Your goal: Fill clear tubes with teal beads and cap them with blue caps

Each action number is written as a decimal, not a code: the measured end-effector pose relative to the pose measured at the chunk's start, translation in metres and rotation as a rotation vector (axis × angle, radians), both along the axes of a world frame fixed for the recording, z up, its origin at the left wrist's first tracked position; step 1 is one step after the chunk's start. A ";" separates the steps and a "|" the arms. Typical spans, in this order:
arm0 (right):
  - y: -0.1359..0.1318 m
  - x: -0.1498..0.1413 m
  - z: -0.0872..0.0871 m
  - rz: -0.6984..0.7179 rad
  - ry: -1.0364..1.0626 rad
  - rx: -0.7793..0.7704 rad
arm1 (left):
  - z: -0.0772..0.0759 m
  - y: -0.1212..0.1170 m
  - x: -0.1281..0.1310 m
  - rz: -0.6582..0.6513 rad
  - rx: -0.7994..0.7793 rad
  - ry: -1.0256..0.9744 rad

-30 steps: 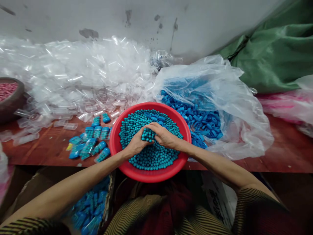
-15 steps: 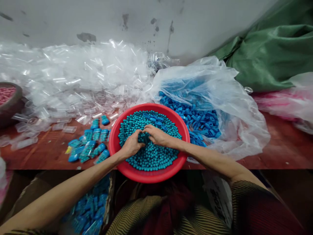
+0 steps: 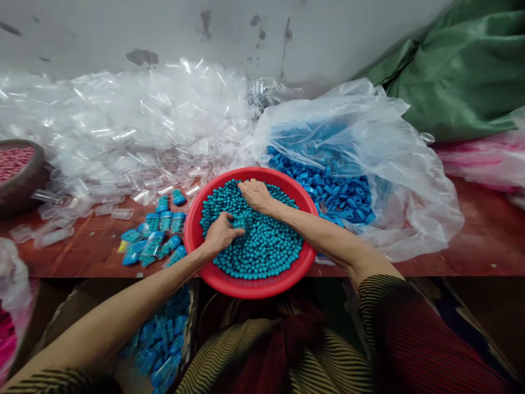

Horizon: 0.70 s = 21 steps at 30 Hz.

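Note:
A red plastic bowl (image 3: 250, 291) full of small turquoise beads (image 3: 262, 257) stands at the table's front edge. Inside it, my left hand (image 3: 223, 235) has thumb and fingers around a small clear container (image 3: 243, 220) filled with beads, hard to tell from the beads behind it. Farther back in the bowl, my right hand (image 3: 256, 196) lies low over the beads, fingers together and bent down. Its fingertips and whatever they hold are hidden. Left of the bowl lie several filled clear containers with blue caps (image 3: 152, 246).
Empty clear containers (image 3: 164, 120) are heaped along the wall. A clear plastic bag (image 3: 414, 186) spills blue caps (image 3: 348, 200) right of the bowl. Pink pieces fill a dark bowl (image 3: 30, 178) at far left. Below the table edge, a box holds filled blue containers (image 3: 164, 334).
My hands were together over the bowl's middle; the right has moved back, covering the spot where loose blue caps lay on the beads. The left stays near the middle. The view has shifted slightly.

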State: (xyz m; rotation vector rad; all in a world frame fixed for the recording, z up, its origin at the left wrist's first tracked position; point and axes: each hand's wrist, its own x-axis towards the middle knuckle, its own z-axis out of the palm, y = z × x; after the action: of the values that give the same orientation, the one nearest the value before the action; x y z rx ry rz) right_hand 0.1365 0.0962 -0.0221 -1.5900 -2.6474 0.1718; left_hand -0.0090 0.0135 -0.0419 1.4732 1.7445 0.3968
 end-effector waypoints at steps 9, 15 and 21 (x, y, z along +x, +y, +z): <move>-0.067 0.048 0.018 0.117 -0.025 -0.125 | 0.016 -0.018 0.000 -0.170 0.143 0.240; -0.109 0.055 -0.001 0.236 -0.150 -0.258 | 0.009 -0.026 0.006 -0.386 0.086 0.061; -0.105 0.067 0.002 0.162 0.080 -0.409 | 0.004 -0.022 0.008 -0.390 0.074 0.041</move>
State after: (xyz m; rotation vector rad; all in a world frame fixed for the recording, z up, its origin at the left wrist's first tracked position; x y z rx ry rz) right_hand 0.2037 -0.0092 -0.0202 -1.4130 -2.8046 0.8128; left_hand -0.0015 -0.0083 -0.0374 1.8384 1.4394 0.2284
